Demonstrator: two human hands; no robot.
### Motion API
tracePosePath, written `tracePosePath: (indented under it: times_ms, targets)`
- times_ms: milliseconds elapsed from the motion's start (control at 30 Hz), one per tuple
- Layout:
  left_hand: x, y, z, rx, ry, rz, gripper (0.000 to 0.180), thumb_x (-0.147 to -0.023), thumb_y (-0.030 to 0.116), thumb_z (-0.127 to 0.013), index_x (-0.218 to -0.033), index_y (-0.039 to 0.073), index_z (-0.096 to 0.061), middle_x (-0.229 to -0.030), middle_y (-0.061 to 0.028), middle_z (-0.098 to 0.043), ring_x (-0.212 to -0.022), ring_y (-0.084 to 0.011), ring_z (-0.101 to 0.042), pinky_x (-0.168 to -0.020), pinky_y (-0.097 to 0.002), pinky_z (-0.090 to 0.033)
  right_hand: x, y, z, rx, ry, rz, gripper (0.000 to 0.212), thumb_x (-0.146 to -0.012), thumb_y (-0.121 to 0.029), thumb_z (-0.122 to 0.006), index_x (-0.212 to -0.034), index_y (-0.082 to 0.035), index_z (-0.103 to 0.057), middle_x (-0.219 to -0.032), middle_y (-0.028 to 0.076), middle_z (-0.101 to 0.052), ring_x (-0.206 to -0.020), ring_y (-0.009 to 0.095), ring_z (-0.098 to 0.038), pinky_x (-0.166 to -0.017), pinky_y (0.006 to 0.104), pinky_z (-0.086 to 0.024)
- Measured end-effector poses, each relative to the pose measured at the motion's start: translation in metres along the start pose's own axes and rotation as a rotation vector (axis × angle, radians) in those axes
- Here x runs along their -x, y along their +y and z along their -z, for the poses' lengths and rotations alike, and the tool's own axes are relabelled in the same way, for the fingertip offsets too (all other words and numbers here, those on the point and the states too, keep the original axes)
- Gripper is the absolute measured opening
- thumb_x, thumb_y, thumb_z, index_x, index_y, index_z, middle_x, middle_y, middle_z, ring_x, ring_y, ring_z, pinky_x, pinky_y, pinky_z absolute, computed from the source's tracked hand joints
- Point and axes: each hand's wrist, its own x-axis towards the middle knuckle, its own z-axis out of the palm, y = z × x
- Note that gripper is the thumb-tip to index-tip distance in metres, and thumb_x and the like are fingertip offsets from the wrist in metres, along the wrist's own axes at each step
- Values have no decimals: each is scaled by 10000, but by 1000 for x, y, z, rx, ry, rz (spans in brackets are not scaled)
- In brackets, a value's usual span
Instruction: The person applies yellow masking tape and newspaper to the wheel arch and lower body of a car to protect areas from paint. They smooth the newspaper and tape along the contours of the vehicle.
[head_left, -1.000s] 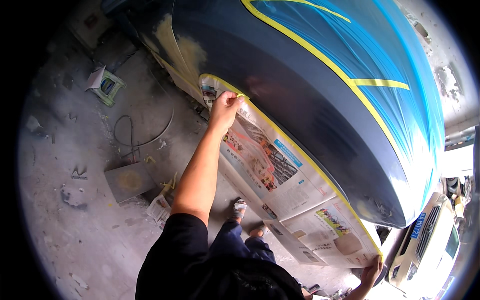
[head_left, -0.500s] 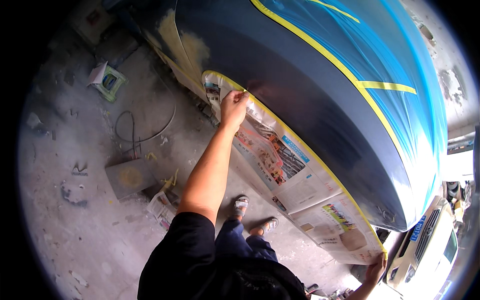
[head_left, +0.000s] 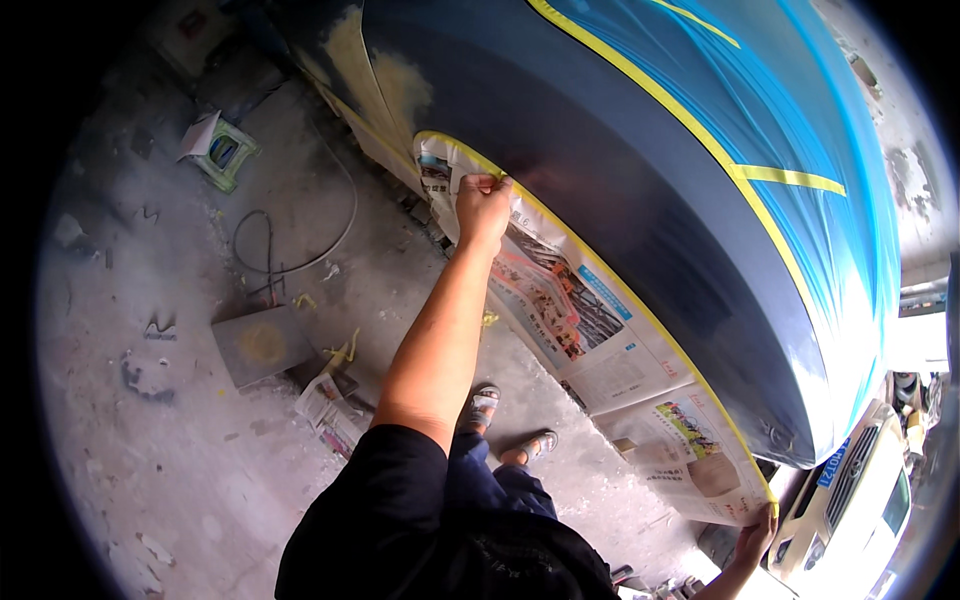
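Observation:
A long newspaper sheet (head_left: 640,362), edged with yellow masking tape (head_left: 600,270), stretches along the lower edge of a dark grey car panel (head_left: 580,170). My left hand (head_left: 484,212) pinches its taped upper edge close to the far end, fingertips against the panel's border. Down at the near right, my right hand (head_left: 756,538) is closed on the other end's taped corner; its fingers are partly hidden. Between the hands the paper hangs below the tape. Blue plastic film (head_left: 800,240), bordered by yellow tape, covers the car above the panel.
A cream-coloured car (head_left: 850,500) stands at the lower right. On the floor at left are a thin hose (head_left: 345,225), a grey board (head_left: 262,345), crumpled newspaper (head_left: 330,410) and a small green-and-white box (head_left: 222,152). Tan filler patches (head_left: 400,90) mark the car's body.
The view has shifted slightly, so the car sits a little further right. The paper's lower edge has swung toward the car, uncovering a yellow scrap on the floor. Both hands keep their grip.

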Motion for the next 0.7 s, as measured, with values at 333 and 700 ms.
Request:
tracePosePath:
  times_ms: [333,700]
  targets:
    - [-6,-3,6,-12,36,-22,181,-876,148,-737,-914,3,-635,-912,-55,-675,-829,-147,-613,-768,-338,-487,-8,7,2,21,-22,-55,267,-997,-199,-581,-1205,-32,-591,-1081,73,-649,-1001,170,-624,-865,313,-499]
    - [0,12,41,-752,-275,-1300,272,-775,74,-640,-1036,32,-706,-1097,-79,-655,-1073,-287,-588,-939,-409,-470,-13,16,12,-13,-16,-58,271,-995,-207,-587,-1205,-37,-600,-1093,82,-664,-1000,174,-640,-847,312,-523]
